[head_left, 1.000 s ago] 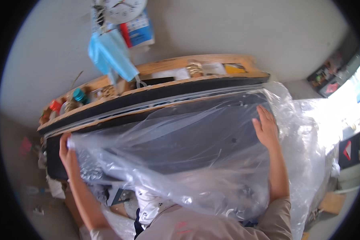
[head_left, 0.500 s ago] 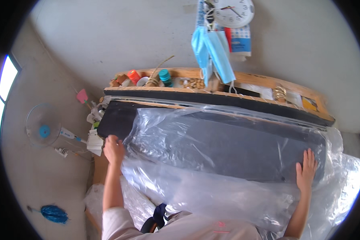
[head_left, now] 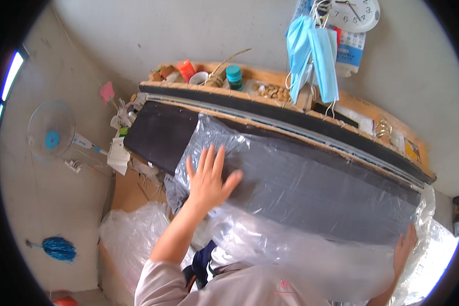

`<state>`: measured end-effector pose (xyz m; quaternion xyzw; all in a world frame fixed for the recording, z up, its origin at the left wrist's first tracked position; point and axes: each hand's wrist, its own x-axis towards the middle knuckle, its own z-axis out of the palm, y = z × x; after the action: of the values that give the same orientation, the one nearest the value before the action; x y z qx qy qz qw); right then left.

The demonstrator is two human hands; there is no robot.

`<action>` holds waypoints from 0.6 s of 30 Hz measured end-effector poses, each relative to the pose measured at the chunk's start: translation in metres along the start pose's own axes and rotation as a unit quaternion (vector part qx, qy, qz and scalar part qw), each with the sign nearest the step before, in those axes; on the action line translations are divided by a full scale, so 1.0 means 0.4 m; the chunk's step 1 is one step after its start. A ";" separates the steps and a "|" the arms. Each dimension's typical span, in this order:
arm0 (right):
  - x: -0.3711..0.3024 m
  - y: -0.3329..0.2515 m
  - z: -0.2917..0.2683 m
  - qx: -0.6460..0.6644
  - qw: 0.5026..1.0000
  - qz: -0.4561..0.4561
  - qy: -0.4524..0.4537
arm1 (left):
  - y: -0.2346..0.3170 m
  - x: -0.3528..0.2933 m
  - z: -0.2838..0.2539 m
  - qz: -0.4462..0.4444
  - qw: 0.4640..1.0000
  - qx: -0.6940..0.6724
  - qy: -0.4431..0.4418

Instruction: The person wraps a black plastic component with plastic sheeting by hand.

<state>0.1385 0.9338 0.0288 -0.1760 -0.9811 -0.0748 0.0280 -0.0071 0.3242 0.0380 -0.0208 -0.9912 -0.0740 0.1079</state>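
Observation:
A long dark padded surface [head_left: 160,133] runs across in front of me, slanting down to the right. Clear plastic film [head_left: 311,178] covers most of it, leaving its left end bare. My left hand [head_left: 207,178], fingers spread, rests palm down on the film near its left edge. At the right end, my right hand [head_left: 404,249] is against the film with its fingers stretched out; part of that hand and forearm sits behind cloudy plastic. Loose film bunches along the front edge, close to my shirt.
Behind the padded surface, a wooden tray [head_left: 270,74] holds a red container [head_left: 186,69], a teal-lidded jar [head_left: 234,76] and small tan pieces. Blue face masks [head_left: 323,64] hang above it. A fan [head_left: 52,138] stands left; crumpled clear plastic [head_left: 135,234] lies lower left.
My left hand has moved right from the bare left end onto the film and spread open. The film's left edge now lies further right. My right hand is lower, and the view has tilted.

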 end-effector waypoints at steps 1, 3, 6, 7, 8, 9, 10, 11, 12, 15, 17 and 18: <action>0.030 -0.072 -0.022 0.002 1.000 -0.001 -0.003 | 0.001 0.053 -0.002 -0.012 0.997 -0.032 0.062; 0.099 -0.236 -0.021 0.182 0.980 0.011 0.077 | -0.051 0.074 0.008 -0.013 0.996 0.077 0.039; 0.078 -0.170 0.062 0.071 0.997 -0.009 0.041 | -0.099 0.005 0.041 -0.074 0.997 0.024 -0.006; 0.056 -0.156 0.057 0.035 0.999 -0.013 0.021 | -0.098 -0.020 0.028 -0.090 0.996 0.020 -0.023; 0.043 -0.149 0.050 0.029 0.999 -0.011 0.007 | -0.094 -0.019 0.015 -0.063 0.996 0.063 0.016; 0.028 -0.146 0.029 0.026 1.000 -0.012 0.004 | -0.105 0.001 0.005 -0.063 0.996 0.060 0.012; 0.017 -0.152 0.008 0.047 0.999 -0.004 -0.001 | -0.130 0.042 -0.013 -0.106 0.994 -0.016 0.003; 0.015 -0.158 -0.005 0.070 0.998 0.006 -0.004 | -0.151 0.079 -0.028 -0.146 0.985 -0.092 -0.004; 0.026 -0.149 -0.011 0.070 0.998 0.008 -0.003 | -0.166 0.105 -0.022 -0.168 0.979 -0.068 0.090; 0.051 -0.092 -0.077 0.103 0.989 -0.025 -0.101 | -0.205 0.176 0.042 -0.119 0.973 -0.038 0.193; 0.096 -0.142 -0.096 0.131 0.987 0.051 -0.075 | -0.164 0.176 0.069 -0.103 0.977 -0.007 0.185; 0.123 -0.180 -0.088 0.111 0.989 0.089 -0.038 | -0.164 0.173 0.094 -0.076 0.974 0.031 0.212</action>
<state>0.0681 0.8783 0.0576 -0.2609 -0.9642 0.0444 0.0171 -0.0863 0.2669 0.0074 0.0743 -0.9464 -0.0536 0.3098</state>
